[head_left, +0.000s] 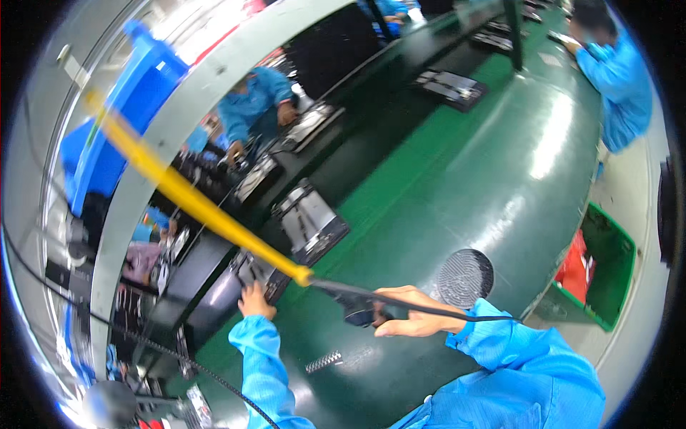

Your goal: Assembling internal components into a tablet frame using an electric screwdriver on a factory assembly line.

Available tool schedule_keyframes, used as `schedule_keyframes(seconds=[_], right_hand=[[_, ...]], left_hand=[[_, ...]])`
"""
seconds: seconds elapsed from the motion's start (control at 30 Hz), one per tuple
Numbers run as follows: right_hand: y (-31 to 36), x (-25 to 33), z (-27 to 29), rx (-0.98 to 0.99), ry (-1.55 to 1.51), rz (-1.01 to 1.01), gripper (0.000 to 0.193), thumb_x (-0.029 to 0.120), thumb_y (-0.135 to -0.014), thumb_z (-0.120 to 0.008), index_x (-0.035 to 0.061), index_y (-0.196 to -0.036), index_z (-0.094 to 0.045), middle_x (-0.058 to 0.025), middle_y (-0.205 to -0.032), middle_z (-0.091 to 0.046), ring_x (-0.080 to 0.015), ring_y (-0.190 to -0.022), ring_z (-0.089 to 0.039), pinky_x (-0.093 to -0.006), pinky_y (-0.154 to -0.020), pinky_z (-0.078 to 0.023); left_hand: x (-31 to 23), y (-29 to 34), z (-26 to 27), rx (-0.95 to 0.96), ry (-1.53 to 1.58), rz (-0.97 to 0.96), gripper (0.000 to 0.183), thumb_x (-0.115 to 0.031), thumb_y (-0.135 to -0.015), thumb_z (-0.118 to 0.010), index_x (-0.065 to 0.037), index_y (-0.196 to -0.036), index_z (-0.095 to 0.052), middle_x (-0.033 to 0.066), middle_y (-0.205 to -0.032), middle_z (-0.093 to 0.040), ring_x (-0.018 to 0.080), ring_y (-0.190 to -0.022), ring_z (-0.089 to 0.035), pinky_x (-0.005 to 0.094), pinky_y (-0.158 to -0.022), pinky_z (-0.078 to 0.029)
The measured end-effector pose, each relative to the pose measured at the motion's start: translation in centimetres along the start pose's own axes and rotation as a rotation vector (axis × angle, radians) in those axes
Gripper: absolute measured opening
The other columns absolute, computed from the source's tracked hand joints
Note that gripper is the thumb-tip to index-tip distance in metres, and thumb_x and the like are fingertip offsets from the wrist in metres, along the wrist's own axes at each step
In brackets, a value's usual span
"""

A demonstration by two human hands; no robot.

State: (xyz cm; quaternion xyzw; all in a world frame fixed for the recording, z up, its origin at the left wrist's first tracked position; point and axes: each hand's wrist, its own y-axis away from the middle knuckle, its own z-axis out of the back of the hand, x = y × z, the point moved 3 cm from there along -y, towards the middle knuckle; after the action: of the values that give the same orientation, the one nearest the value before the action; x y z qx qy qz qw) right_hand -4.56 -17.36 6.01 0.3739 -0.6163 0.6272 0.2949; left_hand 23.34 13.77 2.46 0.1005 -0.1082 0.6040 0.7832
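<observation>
Two hands at green belt line

Right hand [411, 314] closed round dark handheld tool [359, 312] w/ yellow hose [186, 196], held just above the glossy green surface [500, 164]. Left hand [254, 300] rests fingers on dark flat metal unit [266, 275] at belt edge; grip can't tell. Round black mesh disc [464, 277] lies near right hand

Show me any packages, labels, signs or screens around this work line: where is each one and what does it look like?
Red packet: in the green bin right of the bench, crumpled, red.
Dark flat devices on trays: along the conveyor left of centre, rectangular, grey and black; whether they are screens I cannot tell.
Blue crate: upper left, boxy, plain blue.
No labels or signs show clearly.
</observation>
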Motion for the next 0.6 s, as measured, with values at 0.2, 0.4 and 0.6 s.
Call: schedule_keyframes(seconds=[0.2, 0.4, 0.6], right_hand=[[0.6, -0.4, 0.1, 0.027, -0.058, -0.055, 0.041, 0.026, -0.081, -0.069, -0.0001, -0.109, -0.055, -0.0065, -0.081, -0.059, -0.0137, -0.071, -0.056, -0.0296, -0.062, -0.047], [1.6, -1.6, 0.8, -0.122, 0.003, -0.045, 0.056, 0.026, -0.079, -0.071, -0.0023, -0.120, -0.048, -0.0111, -0.074, -0.062, -0.0166, -0.060, -0.058, -0.0311, -0.055, -0.047], [1.4, -2.4, 1.9, -0.282, 0.185, -0.004, 0.059, 0.028, -0.076, -0.073, -0.0027, -0.120, -0.049, -0.0138, -0.072, -0.063, -0.0200, -0.060, -0.061, -0.0317, -0.055, -0.047]], left_hand=[[1.4, -0.6, -0.6, -0.278, 0.101, -0.063, 0.060, -0.001, -0.055, -0.064, -0.002, -0.114, -0.051, 0.0168, -0.108, -0.059, 0.0337, -0.105, -0.055, 0.0408, -0.089, -0.045], [1.9, 2.0, 5.0, -0.567, 0.117, 0.033, 0.043, -0.013, -0.054, -0.059, -0.008, -0.096, -0.067, 0.0199, -0.077, -0.065, 0.0393, -0.070, -0.062, 0.0486, -0.068, -0.049], [0.3, 8.4, 11.1, -0.920, 0.353, 0.031, 0.027, -0.004, -0.060, -0.058, -0.007, -0.085, -0.069, 0.0163, -0.066, -0.063, 0.0349, -0.058, -0.061, 0.0387, -0.055, -0.048]])
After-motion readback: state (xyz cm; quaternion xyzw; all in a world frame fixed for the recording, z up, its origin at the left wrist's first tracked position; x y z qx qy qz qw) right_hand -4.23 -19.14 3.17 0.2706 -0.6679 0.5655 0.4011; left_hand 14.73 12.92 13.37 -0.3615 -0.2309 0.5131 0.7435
